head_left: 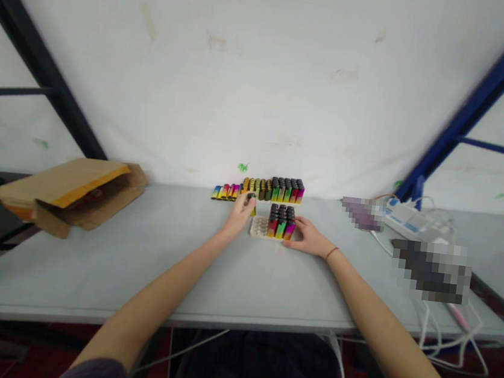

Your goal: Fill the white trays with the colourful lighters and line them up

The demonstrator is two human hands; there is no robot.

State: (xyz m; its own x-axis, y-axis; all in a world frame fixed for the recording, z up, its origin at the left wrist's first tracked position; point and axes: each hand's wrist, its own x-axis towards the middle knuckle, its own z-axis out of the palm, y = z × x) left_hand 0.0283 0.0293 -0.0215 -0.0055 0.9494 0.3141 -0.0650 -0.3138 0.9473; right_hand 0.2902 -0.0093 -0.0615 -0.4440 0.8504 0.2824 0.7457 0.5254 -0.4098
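My left hand (pixel 241 212) is closed on a small tube (pixel 253 211) with a dark top and a yellow lower end, just above the left end of a pale tray (pixel 258 233). Round holes show in that part of the tray. Rows of upright rainbow-coloured tubes with black tops (pixel 281 224) fill its right part. At the tray's right end, my right hand (pixel 310 238) grips it, thumb along the front and fingers by the nearest tubes.
Behind stand another block of black-topped tubes (pixel 287 192), yellow-topped dark tubes (pixel 259 187) and colourful tubes lying down (pixel 226 192). An open cardboard box (pixel 74 190) lies left. To the right are a power strip (pixel 407 219), white cables (pixel 439 344) and blurred-out objects. A wall (pixel 264 81) closes the back.
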